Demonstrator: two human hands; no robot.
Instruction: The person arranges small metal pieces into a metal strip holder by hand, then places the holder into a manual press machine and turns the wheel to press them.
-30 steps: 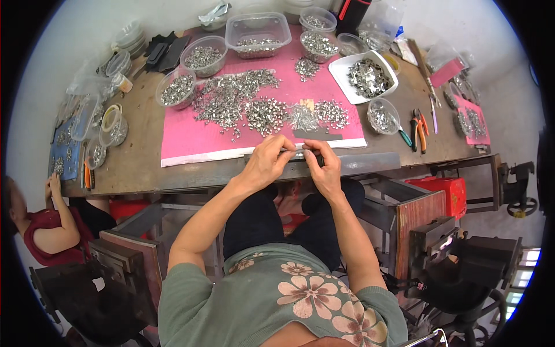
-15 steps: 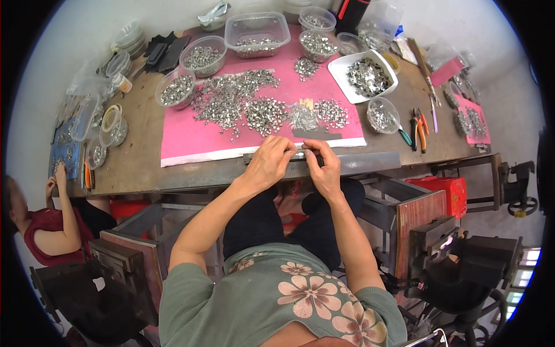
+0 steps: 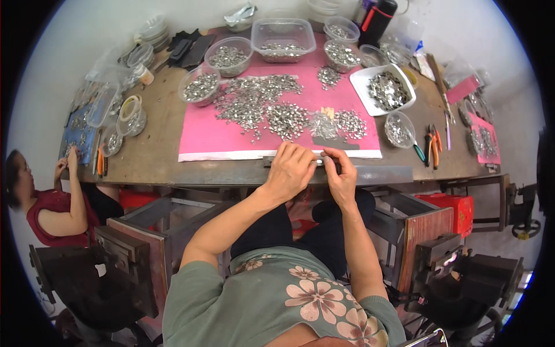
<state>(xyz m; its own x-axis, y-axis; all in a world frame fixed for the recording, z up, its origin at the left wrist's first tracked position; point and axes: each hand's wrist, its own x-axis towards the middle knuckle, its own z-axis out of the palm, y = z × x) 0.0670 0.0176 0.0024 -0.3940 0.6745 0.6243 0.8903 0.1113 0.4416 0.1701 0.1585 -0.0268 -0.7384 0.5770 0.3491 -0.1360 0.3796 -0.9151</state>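
Note:
My left hand (image 3: 290, 172) is closed over a dark metal bar (image 3: 269, 162) at the front edge of the table, its fingers curled down. Close beside it, my right hand (image 3: 342, 178) has thumb and forefinger brought together at a small shiny metal piece (image 3: 319, 162) between the two hands. What the left fingers grip is hidden under them. Just beyond, on a pink mat (image 3: 202, 136), lie heaps of small metal pieces (image 3: 288, 120), a heap of thin silvery pieces (image 3: 324, 126) and a flat grey strip (image 3: 335, 143).
Clear tubs of metal parts (image 3: 230, 56) line the back, with a white tray (image 3: 363, 98) right of them. Orange-handled pliers (image 3: 429, 147) lie at the right. A black flask (image 3: 378, 22) stands behind. Another person (image 3: 60, 211) sits at the left by a blue mat (image 3: 80, 130).
The view has shifted, so the table and everything on it appear further right and a little lower. Both hands stay together at the table edge, fingers slightly changed around the small piece.

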